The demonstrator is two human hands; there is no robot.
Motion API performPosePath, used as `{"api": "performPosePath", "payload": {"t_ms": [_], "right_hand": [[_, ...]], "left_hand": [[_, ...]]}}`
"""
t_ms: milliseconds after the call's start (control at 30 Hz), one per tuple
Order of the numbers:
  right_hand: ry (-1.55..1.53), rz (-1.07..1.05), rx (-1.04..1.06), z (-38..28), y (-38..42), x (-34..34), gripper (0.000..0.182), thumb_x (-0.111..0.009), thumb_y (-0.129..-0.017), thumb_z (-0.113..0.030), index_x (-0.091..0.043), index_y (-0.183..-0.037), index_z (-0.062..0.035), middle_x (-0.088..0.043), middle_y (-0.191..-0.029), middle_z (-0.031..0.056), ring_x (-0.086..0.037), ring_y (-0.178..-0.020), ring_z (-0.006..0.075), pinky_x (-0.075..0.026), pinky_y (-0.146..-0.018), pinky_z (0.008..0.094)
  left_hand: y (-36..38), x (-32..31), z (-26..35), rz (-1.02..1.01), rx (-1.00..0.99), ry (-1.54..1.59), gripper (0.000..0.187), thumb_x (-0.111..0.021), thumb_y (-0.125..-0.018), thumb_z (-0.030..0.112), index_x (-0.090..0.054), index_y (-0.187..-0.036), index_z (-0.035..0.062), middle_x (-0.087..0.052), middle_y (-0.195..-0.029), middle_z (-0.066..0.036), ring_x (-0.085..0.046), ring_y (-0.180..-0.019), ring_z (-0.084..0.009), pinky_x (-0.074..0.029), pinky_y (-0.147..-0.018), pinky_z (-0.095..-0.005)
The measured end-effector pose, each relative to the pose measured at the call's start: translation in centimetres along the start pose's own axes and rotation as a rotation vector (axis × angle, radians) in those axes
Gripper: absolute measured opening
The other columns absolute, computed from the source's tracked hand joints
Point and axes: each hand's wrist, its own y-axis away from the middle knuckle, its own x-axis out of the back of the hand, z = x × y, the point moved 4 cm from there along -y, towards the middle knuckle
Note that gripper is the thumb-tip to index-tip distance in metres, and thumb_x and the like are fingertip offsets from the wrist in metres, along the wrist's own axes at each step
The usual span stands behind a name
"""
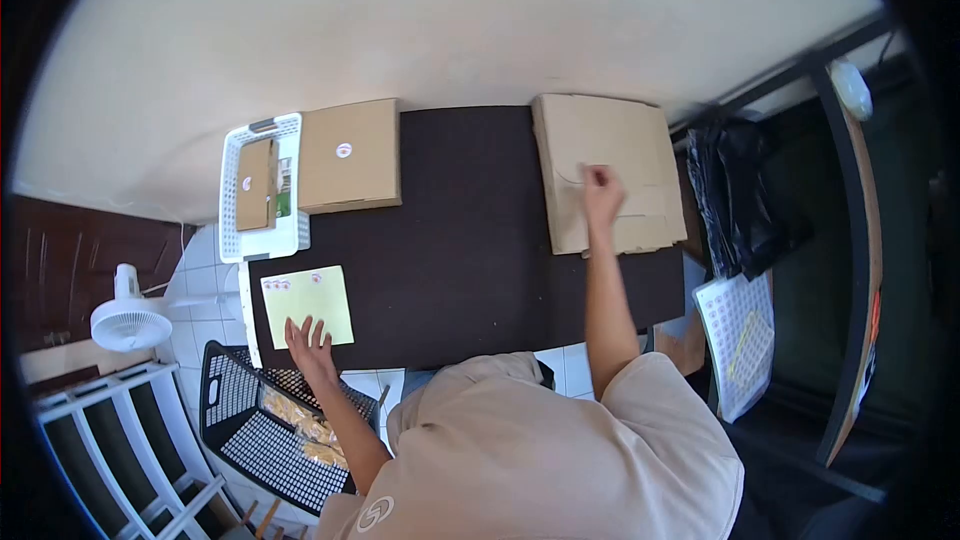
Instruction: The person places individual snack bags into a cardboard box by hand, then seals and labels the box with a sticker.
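My left hand [312, 348] rests at the lower edge of a pale yellow sheet [315, 305], its fingers spread. A few round stickers [317, 278] show along the top of that sheet. Over on the right, my right hand [602, 195] is above a stack of flat cardboard [620, 140], with the fingers drawn together and a little blurred. Whether anything is pinched in them is too small to make out. A closed cardboard box [350, 160] with a round sticker stands at the back left of the dark table [465, 240].
A white basket [231, 210] holds a smaller box [256, 185] at the table's left end. Below is a black crate [285, 455] with yellowish packets. A white fan [130, 322] stands far left. Black plastic bags [745, 200] and sticker sheets [738, 340] hang at right.
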Motion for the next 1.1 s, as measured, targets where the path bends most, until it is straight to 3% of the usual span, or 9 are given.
{"api": "performPosePath", "payload": {"t_ms": [167, 233, 333, 433, 567, 633, 833, 900, 1100], "right_hand": [[0.509, 0.254, -0.177, 13.0, -7.3, 11.8, 0.04, -0.08, -0.072, -0.036, -0.068, -0.088, -0.0013, -0.068, -0.093, 0.0198, -0.066, -0.088, 0.0305, -0.051, -0.076, 0.0419], [0.752, 0.19, -0.449, 15.4, -7.1, 14.2, 0.065, -0.081, -0.065, -0.048, -0.064, -0.107, -0.0004, -0.061, -0.116, 0.0231, -0.06, -0.106, 0.035, -0.05, -0.088, 0.0445], [0.73, -0.029, -0.59, 21.0, -6.8, 14.7, 0.085, -0.081, -0.062, -0.054, -0.056, -0.123, 0.0003, -0.054, -0.127, 0.0228, -0.054, -0.116, 0.0375, -0.047, -0.096, 0.0451], [0.808, -0.139, -0.634, 20.3, -6.8, 14.9, 0.089, -0.081, -0.063, -0.055, -0.052, -0.13, -0.0033, -0.05, -0.132, 0.0198, -0.049, -0.122, 0.0388, -0.043, -0.1, 0.05], [0.86, -0.007, -0.686, 15.3, -5.9, 15.4, 0.077, -0.08, -0.065, -0.052, -0.058, -0.124, -0.0089, -0.037, -0.144, 0.0164, -0.038, -0.131, 0.038, -0.041, -0.099, 0.0572], [0.93, 0.053, -0.615, 15.8, -6.1, 15.7, 0.069, -0.08, -0.067, -0.049, -0.061, -0.12, -0.009, -0.048, -0.135, 0.0176, -0.049, -0.121, 0.0391, -0.044, -0.095, 0.0561], [0.654, -0.009, -0.527, 22.5, -9.3, 17.8, 0.054, -0.08, -0.071, -0.03, -0.062, -0.114, -0.0021, -0.065, -0.107, 0.0213, -0.065, -0.09, 0.0393, -0.052, -0.083, 0.0508], [-0.515, 0.047, -0.818, 28.2, -8.2, 16.5, 0.043, -0.073, -0.078, -0.018, -0.06, -0.111, 0.0055, -0.063, -0.111, 0.0199, -0.064, -0.095, 0.0341, -0.052, -0.083, 0.0468], [-0.854, -0.033, -0.897, 25.2, -4.9, 16.7, 0.038, -0.061, -0.09, -0.017, -0.053, -0.12, 0.0055, -0.06, -0.115, 0.0194, -0.062, -0.1, 0.0331, -0.053, -0.083, 0.0466]], "left_hand": [[0.5, 1.9, 0.2, 0.018, -0.005, -0.098, 0.043, -0.054, -0.097, 0.034, -0.045, -0.132, 0.0124, -0.058, -0.11, -0.008, -0.059, -0.098, -0.0204, -0.047, -0.074, -0.0302], [0.8, 1.7, 1.0, 0.009, -0.012, -0.163, 0.041, -0.055, -0.097, 0.033, -0.048, -0.13, 0.0111, -0.059, -0.107, -0.008, -0.06, -0.095, -0.0193, -0.047, -0.072, -0.0289], [1.6, -0.4, 1.3, -0.098, -0.009, -0.409, 0.033, -0.057, -0.096, 0.029, -0.055, -0.121, 0.0071, -0.061, -0.103, -0.009, -0.062, -0.09, -0.0176, -0.049, -0.068, -0.0263], [2.1, -1.4, -0.4, -0.24, 0.015, -0.531, 0.032, -0.056, -0.096, 0.027, -0.056, -0.12, 0.0057, -0.062, -0.1, -0.008, -0.063, -0.087, -0.0159, -0.05, -0.066, -0.0246], [4.1, -3.6, -2.3, -0.284, 0.034, -0.606, 0.025, -0.057, -0.096, 0.022, -0.06, -0.114, 0.0057, -0.065, -0.097, -0.006, -0.063, -0.085, -0.0117, -0.05, -0.066, -0.0222], [4.9, -4.7, -3.4, -0.331, 0.059, -0.585, 0.025, -0.058, -0.095, 0.022, -0.06, -0.114, 0.0056, -0.065, -0.097, -0.005, -0.064, -0.085, -0.012, -0.05, -0.066, -0.022], [6.7, -7.0, -4.9, -0.369, 0.127, -0.545, 0.025, -0.058, -0.096, 0.022, -0.06, -0.114, 0.0056, -0.065, -0.097, -0.006, -0.064, -0.085, -0.0126, -0.051, -0.066, -0.0221], [7.0, -8.6, -5.1, -0.414, 0.169, -0.517, 0.026, -0.057, -0.096, 0.023, -0.059, -0.115, 0.0057, -0.064, -0.099, -0.007, -0.064, -0.087, -0.0133, -0.051, -0.068, -0.0228], [7.8, -16.6, -6.5, -0.712, 0.235, -0.552, 0.03, -0.054, -0.097, 0.026, -0.057, -0.119, 0.0047, -0.063, -0.104, -0.009, -0.062, -0.095, -0.0166, -0.052, -0.076, -0.0267]]}}
